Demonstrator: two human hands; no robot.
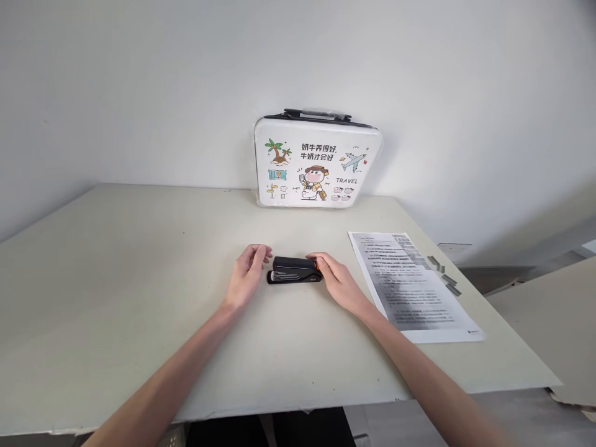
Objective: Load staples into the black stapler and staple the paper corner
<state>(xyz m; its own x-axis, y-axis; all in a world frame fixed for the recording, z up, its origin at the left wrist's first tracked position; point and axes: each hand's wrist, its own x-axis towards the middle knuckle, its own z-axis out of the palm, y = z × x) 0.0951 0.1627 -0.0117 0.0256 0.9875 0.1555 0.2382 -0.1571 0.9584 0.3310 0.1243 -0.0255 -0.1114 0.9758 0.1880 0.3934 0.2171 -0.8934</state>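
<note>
A black stapler (pixel 298 272) lies across the middle of the table, its mouth pointing left and its arm raised a little above the base. My right hand (pixel 336 280) grips its rear end, thumb and fingers closed around it. Just left of the stapler's front end is my left hand (pixel 246 273), slightly apart from it. Its fingers are curled in toward the thumb, and whatever may be between them is hidden.
A white case (pixel 319 164) with cartoon prints stands against the wall at the back of the table (pixel 139 279). To the right lies a printed sheet (pixel 410 292), with several strips of staples (pixel 451 282) beside its right edge.
</note>
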